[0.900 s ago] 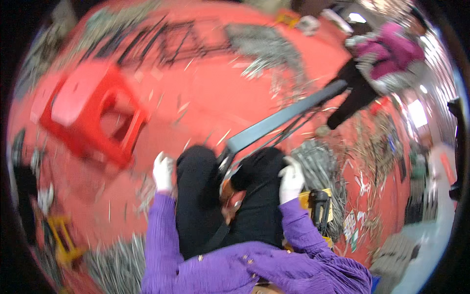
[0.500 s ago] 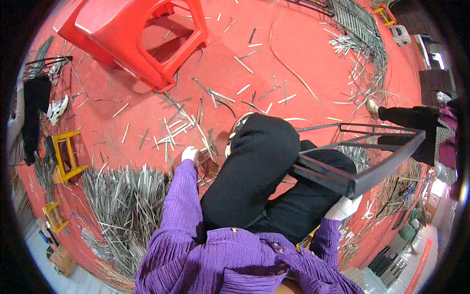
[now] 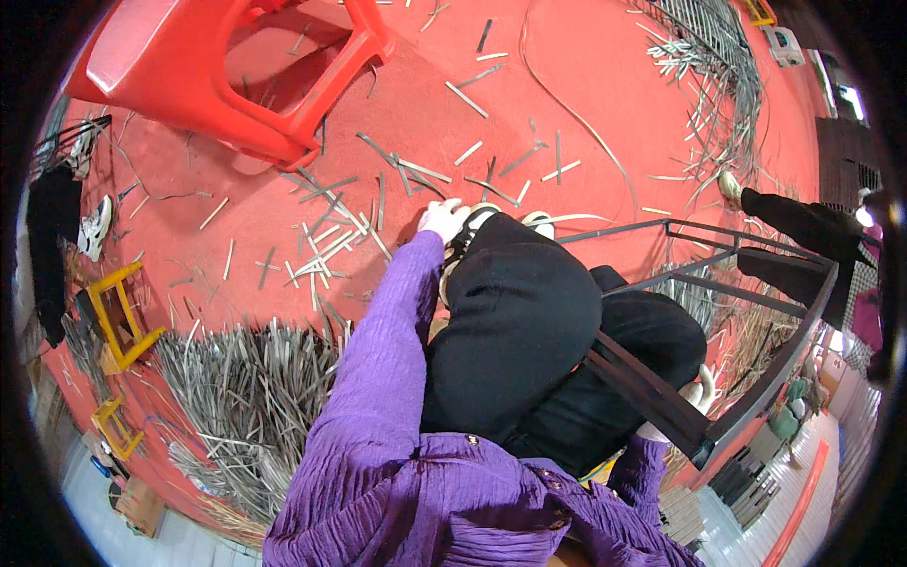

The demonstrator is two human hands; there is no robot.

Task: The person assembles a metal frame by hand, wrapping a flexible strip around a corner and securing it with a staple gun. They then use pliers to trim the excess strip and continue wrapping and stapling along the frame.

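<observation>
The dark frame slants bare at lower right, strips loose left of centre, with left hand by a shoe, right hand partly behind the frame, their fingers' grip impossible to tell.

Over at the far left, a red plastic stool stands on the red floor. Below it I can see a person's dark trousers and a white sneaker, then a yellow frame with a smaller yellow one nearer the corner, close to a cardboard box. Across the room, another person's pale shoe shows; a whitish plastic stool sits beyond, and a red stripe crosses the pale floor.
</observation>
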